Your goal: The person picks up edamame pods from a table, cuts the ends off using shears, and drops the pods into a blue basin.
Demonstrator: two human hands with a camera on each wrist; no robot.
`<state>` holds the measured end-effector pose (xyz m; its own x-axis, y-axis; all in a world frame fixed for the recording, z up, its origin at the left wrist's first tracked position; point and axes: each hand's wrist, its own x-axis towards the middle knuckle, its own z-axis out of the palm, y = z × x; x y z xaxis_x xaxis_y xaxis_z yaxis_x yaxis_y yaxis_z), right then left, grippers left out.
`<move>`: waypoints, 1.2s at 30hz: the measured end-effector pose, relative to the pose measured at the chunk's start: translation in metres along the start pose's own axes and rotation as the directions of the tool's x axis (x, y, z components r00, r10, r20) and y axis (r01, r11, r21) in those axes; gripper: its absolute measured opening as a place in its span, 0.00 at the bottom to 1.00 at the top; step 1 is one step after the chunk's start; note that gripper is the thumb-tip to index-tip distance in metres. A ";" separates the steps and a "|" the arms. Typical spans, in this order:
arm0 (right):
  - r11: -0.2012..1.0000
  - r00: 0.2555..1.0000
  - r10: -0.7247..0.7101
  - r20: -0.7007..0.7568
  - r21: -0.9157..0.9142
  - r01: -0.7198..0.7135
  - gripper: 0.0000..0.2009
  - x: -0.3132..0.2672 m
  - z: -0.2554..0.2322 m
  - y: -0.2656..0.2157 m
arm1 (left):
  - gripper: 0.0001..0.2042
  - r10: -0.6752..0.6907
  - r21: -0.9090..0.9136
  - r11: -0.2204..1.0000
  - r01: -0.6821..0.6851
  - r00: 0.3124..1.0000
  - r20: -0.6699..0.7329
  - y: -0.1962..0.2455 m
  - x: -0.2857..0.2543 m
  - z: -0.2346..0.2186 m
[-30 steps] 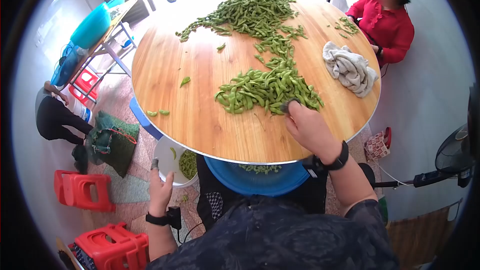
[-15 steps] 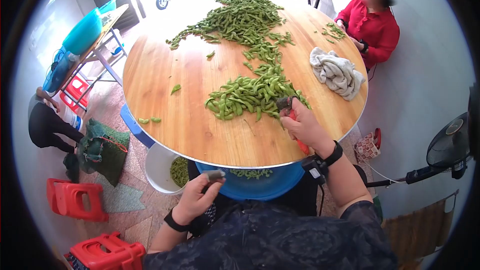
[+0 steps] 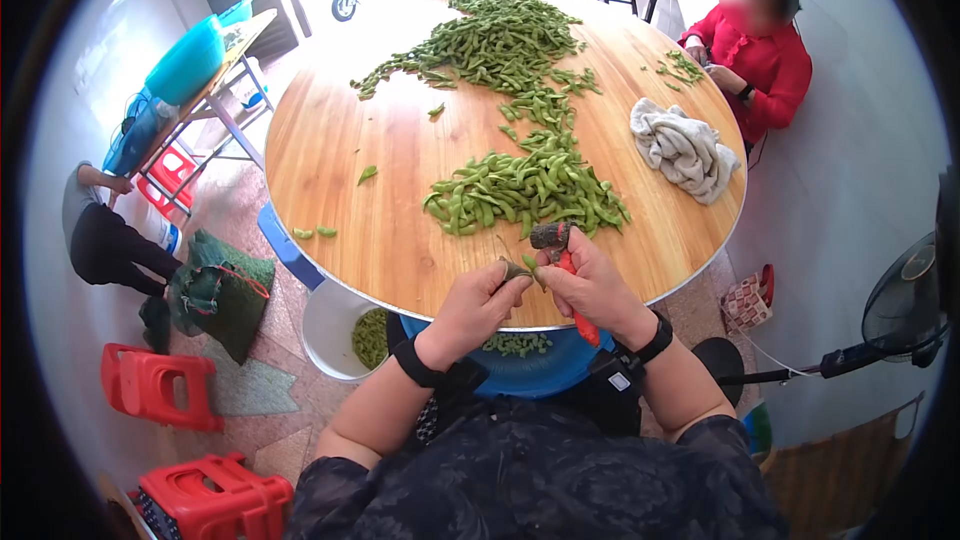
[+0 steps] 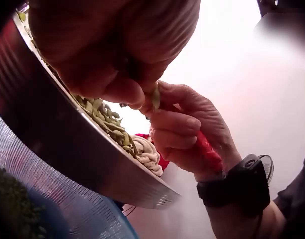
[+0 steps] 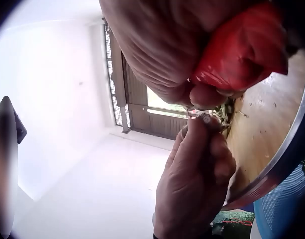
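Note:
Both hands meet just over the near edge of the round wooden table [image 3: 350,200]. My left hand [image 3: 470,308] has its thumb and fingertips at one end of a green edamame pod [image 4: 156,98], pinching it. Thumb and finger of my right hand [image 3: 602,290] pinch the same pod from the other side. A red, handle-like object [image 3: 586,328] is held in the right palm under the curled fingers; its full shape is hidden. Dark wraps cover a right finger [image 3: 550,235] and a left fingertip. Beyond the hands lies a pile of edamame pods [image 3: 525,192].
Below the table edge are a blue basin [image 3: 540,375] holding shelled beans and a white bucket [image 3: 325,335] with green pods. A larger pod heap [image 3: 500,40] lies at the far side. A crumpled cloth [image 3: 685,150] is at right. Other people sit round the table; a fan [image 3: 910,305] stands at right.
My left hand has risen from beside the bucket up to the table edge. My right hand has drawn back from the pile, and both now meet at a pod.

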<state>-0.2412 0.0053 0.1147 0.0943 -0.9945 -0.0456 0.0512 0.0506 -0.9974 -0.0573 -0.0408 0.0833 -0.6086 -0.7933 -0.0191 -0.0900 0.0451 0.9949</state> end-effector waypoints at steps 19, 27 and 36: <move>0.883 0.996 0.081 -0.035 0.466 -0.055 0.16 -0.007 0.030 0.015 | 0.31 0.473 0.645 0.755 -0.115 0.777 -0.416 -0.016 -0.122 -0.074; 0.949 0.980 -0.057 -0.190 0.294 0.112 0.19 -0.030 0.057 0.030 | 0.19 0.091 -0.483 0.874 -0.052 0.994 0.058 -0.004 -0.045 0.013; 0.937 0.969 -0.131 -0.211 0.292 0.190 0.17 -0.031 0.066 0.035 | 0.12 -0.106 -0.427 0.894 0.137 0.990 0.095 -0.007 -0.053 0.013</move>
<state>-0.1765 0.0437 0.0849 -0.1255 -0.9893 0.0743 0.3562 -0.1149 -0.9273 -0.0346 0.0092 0.0762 -0.6679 -0.7322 -0.1336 0.1733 -0.3276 0.9288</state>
